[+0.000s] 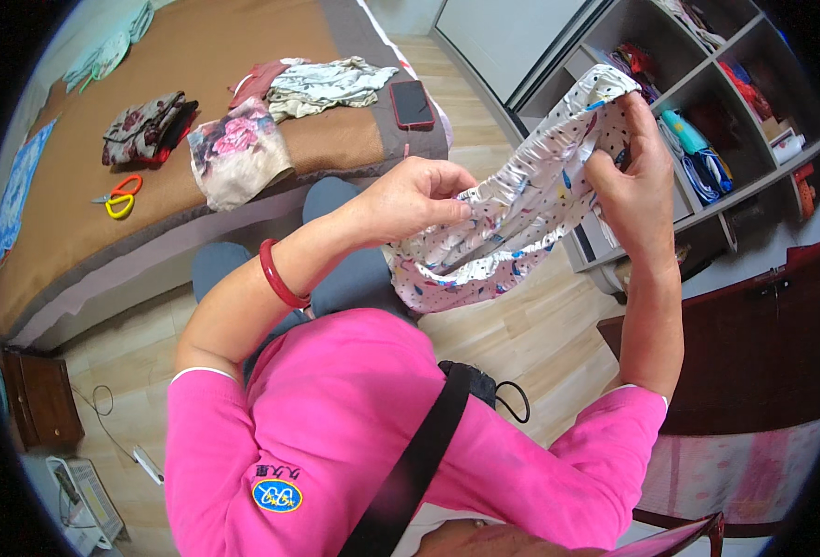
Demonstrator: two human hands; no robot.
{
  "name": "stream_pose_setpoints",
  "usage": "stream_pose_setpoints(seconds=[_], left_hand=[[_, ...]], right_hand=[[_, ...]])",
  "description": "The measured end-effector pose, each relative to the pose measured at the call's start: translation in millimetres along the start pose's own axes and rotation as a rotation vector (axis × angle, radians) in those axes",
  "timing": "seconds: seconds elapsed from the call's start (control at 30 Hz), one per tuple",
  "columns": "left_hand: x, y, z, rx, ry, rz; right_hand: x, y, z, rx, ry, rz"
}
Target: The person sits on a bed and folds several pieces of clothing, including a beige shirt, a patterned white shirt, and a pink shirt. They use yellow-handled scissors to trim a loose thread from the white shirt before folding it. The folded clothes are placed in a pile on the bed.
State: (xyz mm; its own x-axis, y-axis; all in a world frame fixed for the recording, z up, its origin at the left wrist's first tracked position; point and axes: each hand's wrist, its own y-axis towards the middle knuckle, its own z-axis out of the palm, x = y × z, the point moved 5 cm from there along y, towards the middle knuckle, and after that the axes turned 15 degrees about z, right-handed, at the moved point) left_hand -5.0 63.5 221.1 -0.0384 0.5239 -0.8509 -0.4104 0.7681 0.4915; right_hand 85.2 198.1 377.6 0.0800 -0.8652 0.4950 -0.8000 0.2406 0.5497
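My left hand (417, 198) pinches the gathered elastic edge of a shiny white garment (479, 257) with dark dots and coloured figures. Higher up at the right, my right hand (629, 167) grips the same elastic edge, thumb inside the opening. The cloth is stretched between both hands and its lower part hangs over my knee. On the bed lie a folded floral cloth (239, 157) at the near edge, a pale patterned garment (326, 87) behind it, and a dark floral folded garment (146, 129). Scissors (123, 198) with red and yellow handles lie at the left.
A smartphone (411, 104) rests on the bed's grey border (361, 35). Open shelves (744, 31) with folded clothes stand at the upper right. Dark wooden furniture (751, 348) is at the right. A cable (103, 411) and a white power strip (147, 464) lie on the floor, lower left.
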Motion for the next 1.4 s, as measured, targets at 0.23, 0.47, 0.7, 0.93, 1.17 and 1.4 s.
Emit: stream_pose_setpoints(seconds=[0.23, 0.47, 0.7, 0.93, 1.17, 1.4], left_hand=[[2.9, -30.4, -0.8, -0.237, -0.484, -0.221], [-0.7, -44.2, -4.1, -0.301, -0.56, -0.202], [0.1, -52.4, -13.2, -0.371, -0.531, -0.152], [0.2, -61.0, -17.8, -0.371, -0.477, -0.156], [-0.1, -64.9, -20.6, -0.438, -0.47, -0.146], [-0.9, -67.7, -20.4, -0.445, -0.458, -0.111]], right_hand=[[-24.6, 15.4, 29.7, 0.125, -0.017, 0.194], [-42.2, 9.2, 65.2, 0.317, -0.216, 0.179], [-16.8, -16.9, 85.7, 0.529, -0.001, -0.038], [-2.8, -36.7, 117.6, 0.77, 0.244, -0.013], [-7.2, -43.9, 122.2, 0.687, 0.384, -0.102], [-2.0, -64.6, 110.3, 0.356, 0.231, -0.351]])
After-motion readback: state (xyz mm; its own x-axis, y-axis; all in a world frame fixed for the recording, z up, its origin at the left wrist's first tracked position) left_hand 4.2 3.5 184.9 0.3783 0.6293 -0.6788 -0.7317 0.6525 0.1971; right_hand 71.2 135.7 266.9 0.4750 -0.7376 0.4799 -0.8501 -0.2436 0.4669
